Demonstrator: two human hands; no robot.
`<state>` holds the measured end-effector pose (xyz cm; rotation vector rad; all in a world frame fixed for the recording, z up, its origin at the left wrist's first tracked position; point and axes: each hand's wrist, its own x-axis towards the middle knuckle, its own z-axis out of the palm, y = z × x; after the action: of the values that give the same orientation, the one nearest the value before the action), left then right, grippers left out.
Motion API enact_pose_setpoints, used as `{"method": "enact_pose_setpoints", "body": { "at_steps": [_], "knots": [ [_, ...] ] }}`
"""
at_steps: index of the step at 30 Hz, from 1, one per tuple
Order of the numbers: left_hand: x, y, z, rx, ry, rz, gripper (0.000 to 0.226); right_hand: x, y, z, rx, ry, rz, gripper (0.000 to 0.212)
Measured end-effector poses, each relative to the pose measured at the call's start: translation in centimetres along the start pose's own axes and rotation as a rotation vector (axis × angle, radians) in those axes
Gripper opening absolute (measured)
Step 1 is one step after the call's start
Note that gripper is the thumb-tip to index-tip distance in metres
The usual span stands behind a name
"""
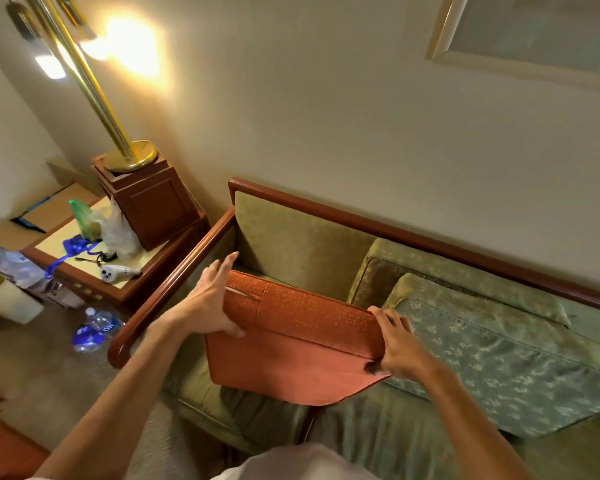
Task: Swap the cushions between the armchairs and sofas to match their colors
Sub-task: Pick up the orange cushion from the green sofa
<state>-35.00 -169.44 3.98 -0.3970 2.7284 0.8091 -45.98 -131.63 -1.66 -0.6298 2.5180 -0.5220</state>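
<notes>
So the biggest thing here is the green sofa (291,244), olive patterned upholstery with a glossy reddish wood frame running along the back and down the arm. On its seat to the right lies a long green cushion (492,368) with a pale leaf print, leaning up against a rounded back cushion (447,271) in the same sort of fabric.

Held up over the sofa's left end is the orange cushion (298,341), a flat squarish thing in woven fabric with tiny light dots, piping along one seam. The left hand (208,306) presses flat on its left edge, fingers straight and thumb tucked underneath. The right hand (399,344) pinches the right corner, fingers curled round it.

Left of the sofa arm sits a wooden side table (136,282) with a brass lamp (94,88) on a wood block, plastic bags (115,226), a blue lanyard (73,249) and a white remote-ish gadget (118,271). A water bottle (96,332) lies on the carpet.
</notes>
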Motion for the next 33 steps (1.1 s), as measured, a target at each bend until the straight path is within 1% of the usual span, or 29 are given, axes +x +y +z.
{"method": "enact_pose_setpoints", "body": {
  "at_steps": [2, 4, 6, 7, 9, 10, 13, 15, 17, 20, 22, 24, 26, 27, 30, 33],
  "knots": [
    [0.2, 3.7, 1.8, 0.256, 0.035, 0.062, 0.146, -0.1, -0.4, 0.3, 0.005, 0.004, -0.029, 0.122],
    [0.4, 8.2, 5.4, 0.439, -0.012, 0.144, 0.14, -0.2, -1.2, 0.6, 0.006, 0.025, -0.055, 0.12],
    [0.4, 12.1, 9.9, 0.526, -0.066, 0.221, 0.139, -0.5, -1.9, 1.3, 0.044, 0.048, -0.053, 0.123],
    [0.4, 13.6, 11.7, 0.543, -0.066, 0.249, 0.136, -0.7, -2.1, 1.8, 0.08, 0.072, -0.04, 0.125],
    [0.3, 15.6, 14.0, 0.559, -0.037, 0.31, 0.129, -1.4, -1.9, 2.7, 0.146, 0.134, -0.015, 0.126],
    [0.3, 16.1, 14.5, 0.561, -0.009, 0.344, 0.126, -1.9, -1.7, 2.9, 0.169, 0.159, -0.007, 0.123],
    [-0.1, 16.3, 14.4, 0.494, 0.098, 0.442, 0.114, -3.2, -1.5, 2.3, 0.177, 0.2, -0.019, 0.111],
    [-0.6, 16.2, 13.0, 0.413, 0.158, 0.475, 0.107, -4.1, -2.7, 0.9, 0.147, 0.242, -0.085, 0.104],
    [-1.2, 15.8, 10.4, 0.343, 0.191, 0.48, 0.109, -4.9, -5.0, -1.3, 0.101, 0.313, -0.176, 0.101],
    [-2.2, 14.4, 5.9, 0.247, 0.18, 0.481, 0.118, -5.4, -8.6, -4.1, 0.059, 0.387, -0.302, 0.103],
    [-2.6, 12.8, 4.4, 0.181, 0.179, 0.486, 0.122, -4.9, -10.5, -4.2, 0.105, 0.359, -0.337, 0.109],
    [-2.3, 11.0, 5.1, 0.129, 0.117, 0.462, 0.125, -3.5, -11.7, -2.6, 0.138, 0.286, -0.318, 0.118],
    [-1.5, 9.5, 6.9, 0.074, 0.056, 0.412, 0.128, -2.0, -12.0, -0.4, 0.13, 0.258, -0.279, 0.124],
    [-1.2, 9.1, 7.4, 0.052, 0.055, 0.388, 0.127, -1.4, -11.8, 0.4, 0.145, 0.254, -0.264, 0.127],
    [0.0, 8.5, 6.2, 0.04, 0.079, 0.332, 0.126, 0.4, -11.0, 0.9, 0.192, 0.259, -0.261, 0.135],
    [1.1, 7.5, 4.2, 0.075, -0.01, 0.231, 0.133, 1.9, -9.4, 1.6, 0.195, 0.209, -0.194, 0.134]
  ]
}}
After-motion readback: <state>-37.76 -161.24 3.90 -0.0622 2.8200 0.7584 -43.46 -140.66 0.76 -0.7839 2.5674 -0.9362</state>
